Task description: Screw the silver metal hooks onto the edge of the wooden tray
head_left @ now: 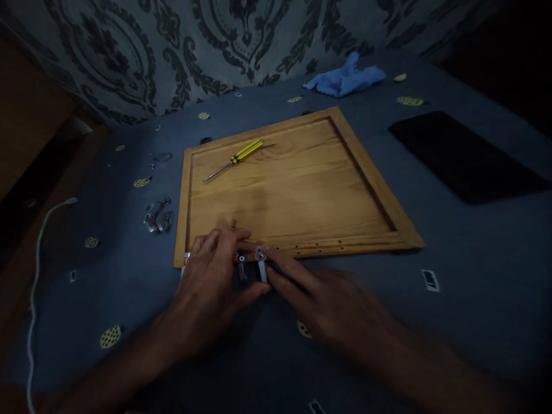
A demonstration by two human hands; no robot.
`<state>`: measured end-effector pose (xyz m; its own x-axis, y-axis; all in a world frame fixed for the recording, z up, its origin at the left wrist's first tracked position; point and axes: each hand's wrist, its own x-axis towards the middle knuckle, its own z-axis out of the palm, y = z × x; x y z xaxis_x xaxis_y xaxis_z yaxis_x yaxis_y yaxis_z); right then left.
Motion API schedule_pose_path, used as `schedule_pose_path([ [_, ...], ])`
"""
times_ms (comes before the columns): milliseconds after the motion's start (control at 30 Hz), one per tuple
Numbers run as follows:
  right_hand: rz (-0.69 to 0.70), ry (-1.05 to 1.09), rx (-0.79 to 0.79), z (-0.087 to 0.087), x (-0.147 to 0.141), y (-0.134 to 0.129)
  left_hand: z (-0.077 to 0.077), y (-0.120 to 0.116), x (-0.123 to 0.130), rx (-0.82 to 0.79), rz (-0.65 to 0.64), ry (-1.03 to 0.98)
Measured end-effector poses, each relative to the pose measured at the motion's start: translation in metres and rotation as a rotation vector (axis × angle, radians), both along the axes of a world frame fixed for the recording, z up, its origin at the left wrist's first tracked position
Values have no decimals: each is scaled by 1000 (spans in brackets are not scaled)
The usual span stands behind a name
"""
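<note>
A framed wooden panel [293, 178] lies flat on the blue patterned cloth, with a row of small dark holes along its near edge. My left hand [211, 264] is curled over that edge, its thumb pressing a shiny metal fitting [260, 253] that looks like a hinge part. The index and middle fingers of my right hand [323, 290] touch the same fitting from the right side. A cross-head screw [241, 259] shows between the hands. On the panel lies a screwdriver [246, 151] with a yellow handle. My left palm hides part of the edge and the fingers' undersides.
Loose metal fittings [158, 217] lie in a small heap left of the panel. A crumpled blue cloth [345, 77] rests at the back, and a flat black object [468, 156] lies at the right. A white cable [37, 287] runs down the left side.
</note>
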<state>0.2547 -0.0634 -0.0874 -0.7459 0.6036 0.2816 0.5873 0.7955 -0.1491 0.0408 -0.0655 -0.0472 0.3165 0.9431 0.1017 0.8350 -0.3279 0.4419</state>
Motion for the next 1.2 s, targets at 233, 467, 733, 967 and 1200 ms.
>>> schedule_pose_path([
  [233, 9, -3, 30, 1, 1, 1, -1, -1, 0, -1, 15, -1],
  [467, -6, 81, -17, -6, 5, -2, -1, -2, 1, -16, 7, -21],
  [733, -13, 295, -273, 33, 0, 55, 3, 2, 5, -94, 11, -45],
  [967, 225, 119, -500, 43, -52, 123, 6, 1, 6, -91, -26, -3],
  [1200, 355, 10, -451, 45, -61, 129, 12, 5, 9, -140, -17, 2],
])
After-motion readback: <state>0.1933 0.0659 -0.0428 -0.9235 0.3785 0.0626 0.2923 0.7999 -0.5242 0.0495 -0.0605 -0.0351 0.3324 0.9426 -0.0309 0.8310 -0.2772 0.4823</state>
